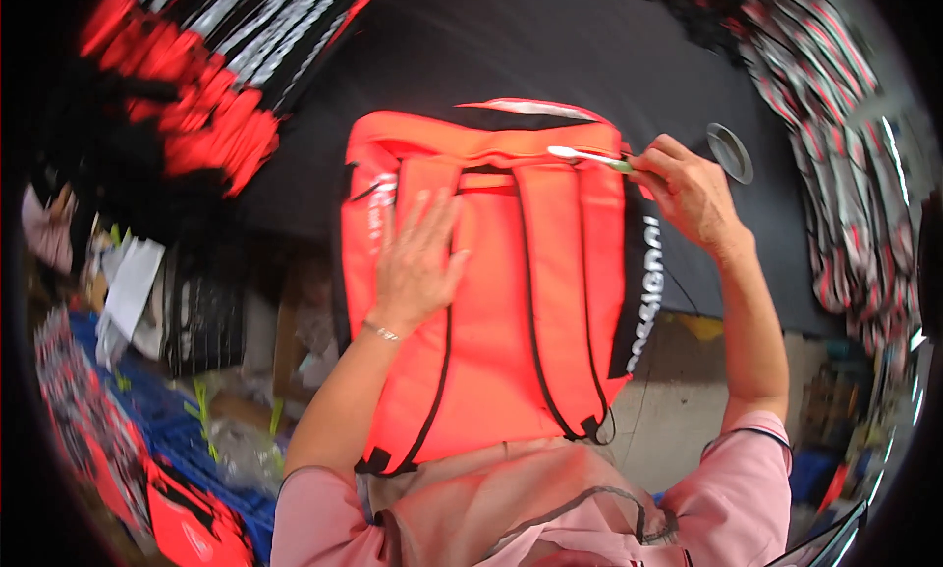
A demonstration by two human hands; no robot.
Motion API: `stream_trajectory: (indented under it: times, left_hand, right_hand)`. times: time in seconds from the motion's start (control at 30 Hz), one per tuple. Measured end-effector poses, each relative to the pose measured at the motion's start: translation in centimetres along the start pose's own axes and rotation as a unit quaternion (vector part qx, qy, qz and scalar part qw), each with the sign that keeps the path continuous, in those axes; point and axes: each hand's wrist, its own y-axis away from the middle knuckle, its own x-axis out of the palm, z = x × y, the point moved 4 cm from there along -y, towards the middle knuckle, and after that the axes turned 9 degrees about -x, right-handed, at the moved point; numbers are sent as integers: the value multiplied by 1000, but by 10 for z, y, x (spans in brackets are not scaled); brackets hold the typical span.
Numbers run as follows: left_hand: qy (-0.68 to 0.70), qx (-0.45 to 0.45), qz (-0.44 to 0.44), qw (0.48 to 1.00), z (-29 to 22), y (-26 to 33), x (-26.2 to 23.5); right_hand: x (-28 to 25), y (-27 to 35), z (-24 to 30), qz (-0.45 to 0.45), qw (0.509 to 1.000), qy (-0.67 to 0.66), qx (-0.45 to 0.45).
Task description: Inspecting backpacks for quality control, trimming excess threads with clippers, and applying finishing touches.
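A bright orange-red backpack (496, 316) with black trim lies on a black-covered table, its two shoulder straps facing up and its lower end against my body. My left hand (420, 257) rests flat on its left strap, fingers stretched out. Near the top right corner my right hand (688, 189) grips a toothbrush (584, 156) with a white head and a greenish handle. The brush head lies over the upper edge of the backpack; whether it touches the fabric I cannot tell. Just right of that hand sits a small round grey metal dish (730, 156).
Red, black and white bag pieces (221, 125) are piled at the far left. Long grey-and-red strap bundles (835, 194) hang along the right side. Blue crates (162, 410) and a red bag (196, 523) stand at lower left, beside clear plastic wrap (241, 459).
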Motion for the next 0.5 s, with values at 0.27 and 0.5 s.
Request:
stream_trajectory:
  times: [0.27, 0.5]
  left_hand:
    - [1, 3, 16, 1000, 15, 6, -4]
    - [54, 8, 70, 996, 11, 18, -9]
  right_hand:
    - [-8, 185, -33, -188, 951, -99, 227]
    - [13, 294, -134, -223, 844, -85, 480]
